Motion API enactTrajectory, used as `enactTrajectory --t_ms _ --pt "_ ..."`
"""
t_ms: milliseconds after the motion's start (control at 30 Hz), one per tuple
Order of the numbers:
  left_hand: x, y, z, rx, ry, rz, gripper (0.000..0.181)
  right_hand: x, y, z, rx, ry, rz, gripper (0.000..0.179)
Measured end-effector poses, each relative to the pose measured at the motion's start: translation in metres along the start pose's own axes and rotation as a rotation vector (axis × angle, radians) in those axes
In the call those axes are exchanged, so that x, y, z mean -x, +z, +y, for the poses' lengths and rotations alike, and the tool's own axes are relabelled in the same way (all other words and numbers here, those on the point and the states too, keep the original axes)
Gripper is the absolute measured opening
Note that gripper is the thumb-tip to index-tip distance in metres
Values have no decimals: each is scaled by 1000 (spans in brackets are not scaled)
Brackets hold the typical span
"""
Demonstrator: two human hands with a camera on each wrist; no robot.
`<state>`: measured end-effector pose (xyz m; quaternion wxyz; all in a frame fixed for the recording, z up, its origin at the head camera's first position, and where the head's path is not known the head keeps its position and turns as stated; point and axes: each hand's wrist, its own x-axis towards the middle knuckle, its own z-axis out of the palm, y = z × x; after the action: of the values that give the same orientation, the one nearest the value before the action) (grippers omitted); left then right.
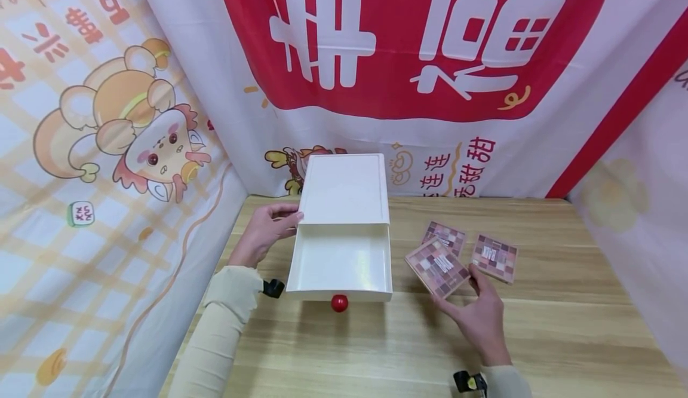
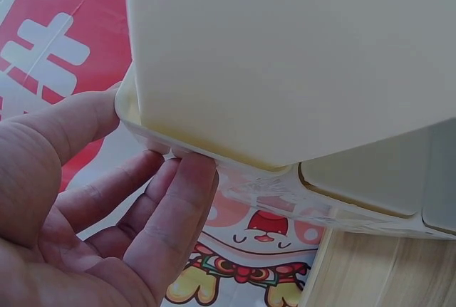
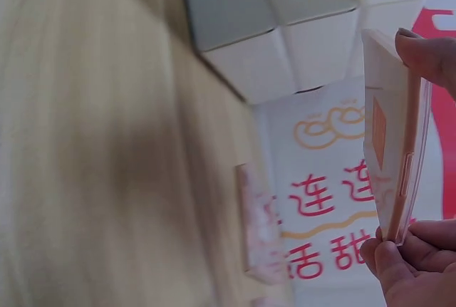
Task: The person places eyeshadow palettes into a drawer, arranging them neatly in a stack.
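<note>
A white drawer cabinet (image 1: 346, 189) stands at the back of the table with its top drawer (image 1: 344, 260) pulled out. The drawer's inside is bare and a red knob (image 1: 339, 303) sits on its front. My left hand (image 1: 263, 233) grips the cabinet's left edge, thumb near the front corner. In the left wrist view the fingertips (image 2: 196, 164) lie against the rim. To the right, my right hand (image 1: 481, 320) holds a square eyeshadow palette (image 1: 438, 266) between thumb and fingers, raised off the table. Its pale back and edge (image 3: 406, 164) show in the right wrist view.
Two more eyeshadow palettes lie on the wooden table (image 1: 564, 302): one palette (image 1: 451, 235) partly behind the held one, another palette (image 1: 497, 259) to its right. Printed cloth (image 1: 188, 57) hangs at the left and back. Further drawer fronts (image 3: 249, 65) show below the open one.
</note>
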<state>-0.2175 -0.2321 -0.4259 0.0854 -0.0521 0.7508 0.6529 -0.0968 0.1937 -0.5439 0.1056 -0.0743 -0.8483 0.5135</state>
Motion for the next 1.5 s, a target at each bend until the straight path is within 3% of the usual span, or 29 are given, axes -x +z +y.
enactTrajectory --t_ms 433,800,1100,1233,1500 --pt "0 0 0 -17 -1 -4 42 -2 -12 -36 -105 -63 14 112" --pt "1 1 1 -26 0 9 41 -6 -17 -59 -117 -183 52 107" --pt "0 1 1 -33 -2 -1 45 -11 -15 -80 -118 -299 25 113" --pt "0 0 0 -33 -3 -7 47 -14 -13 -88 -97 -365 19 116" --pt "-2 -1 -3 -37 13 -5 46 -24 -9 -108 44 -526 -24 120"
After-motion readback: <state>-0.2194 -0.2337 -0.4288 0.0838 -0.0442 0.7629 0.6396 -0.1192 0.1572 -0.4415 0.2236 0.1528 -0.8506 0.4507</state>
